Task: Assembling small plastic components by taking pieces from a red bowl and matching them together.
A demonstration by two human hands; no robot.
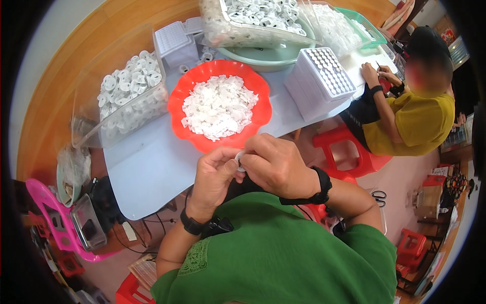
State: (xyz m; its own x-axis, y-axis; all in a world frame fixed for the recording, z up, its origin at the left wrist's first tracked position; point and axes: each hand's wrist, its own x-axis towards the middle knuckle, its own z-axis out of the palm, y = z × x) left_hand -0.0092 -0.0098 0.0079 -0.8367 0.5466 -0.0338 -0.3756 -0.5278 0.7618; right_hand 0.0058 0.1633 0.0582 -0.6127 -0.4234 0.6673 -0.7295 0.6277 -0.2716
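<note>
My left hand pinches a small white round plastic part with a dark spot in it, just above my lap at the table's near edge. From the other side my right hand closes its thumb and fingertips on the same part; much of it is hidden by the fingers. Right beyond my hands sits a red scalloped bowl, heaped with small flat white plastic pieces. To its left, a clear plastic bin holds many white round parts like the one between my fingers.
A stack of white trays with round pieces stands right of the bowl, another white tray stack behind it. A clear bin rests over a pale green basin. At right, a person in yellow works beside a red stool.
</note>
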